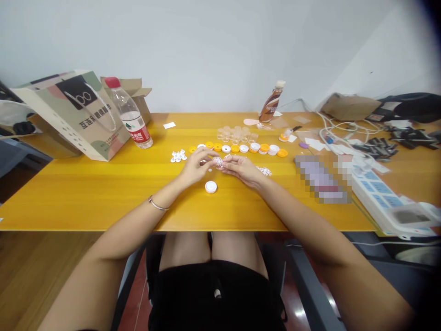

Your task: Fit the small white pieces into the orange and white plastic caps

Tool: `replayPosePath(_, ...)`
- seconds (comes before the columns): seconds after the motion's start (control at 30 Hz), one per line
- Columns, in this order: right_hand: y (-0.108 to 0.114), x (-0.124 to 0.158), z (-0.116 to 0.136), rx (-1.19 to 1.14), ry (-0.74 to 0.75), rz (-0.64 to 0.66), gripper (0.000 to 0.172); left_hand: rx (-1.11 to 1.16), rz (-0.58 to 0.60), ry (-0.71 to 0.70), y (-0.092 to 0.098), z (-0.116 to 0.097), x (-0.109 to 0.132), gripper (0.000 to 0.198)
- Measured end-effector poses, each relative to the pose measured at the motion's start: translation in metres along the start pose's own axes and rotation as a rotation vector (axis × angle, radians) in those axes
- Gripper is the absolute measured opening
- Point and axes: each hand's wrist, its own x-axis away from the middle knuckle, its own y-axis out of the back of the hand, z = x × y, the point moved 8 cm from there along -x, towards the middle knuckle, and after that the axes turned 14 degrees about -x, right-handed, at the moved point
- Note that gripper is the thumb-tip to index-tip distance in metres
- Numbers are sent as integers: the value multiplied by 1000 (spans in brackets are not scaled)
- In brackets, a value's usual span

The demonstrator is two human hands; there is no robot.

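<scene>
My left hand (197,166), right hand (244,171), both pinching dotted white piece (217,161) between fingertips, away from desk's front edge (223,225)

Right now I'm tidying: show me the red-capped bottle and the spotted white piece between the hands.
Red-capped bottle (133,121), head view: on its label.
Spotted white piece (218,162), head view: its spotted face.

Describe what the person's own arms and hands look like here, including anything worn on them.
The left hand and right hand are ungloved. No sleeves cover the forearms. A thin, metallic-looking bangle circles the left wrist; the right wrist shows nothing worn. Fingernail details are too small to tell.
</scene>
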Motion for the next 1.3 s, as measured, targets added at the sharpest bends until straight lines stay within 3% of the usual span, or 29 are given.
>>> replayPosePath(0.13,0,-2,-3,0,-17,9,26,-132,-44,-106,0,-8,3,15)
replayPosePath(0.53,-1,-2,-5,-25,-3,27,27,-135,-111,-145,1,-6,2,18)
replayPosePath(0.7,-1,-3,-6,-29,3,26,30,-111,-94,-85,0,-1,2,16)
replayPosePath(0.9,-2,-4,-6,4,17,19,31,53,62,134,-14,14,2,15)
replayPosePath(1.3,-4,-3,-1,99,127,-24,35,177,45,221,-18,19,3,20)
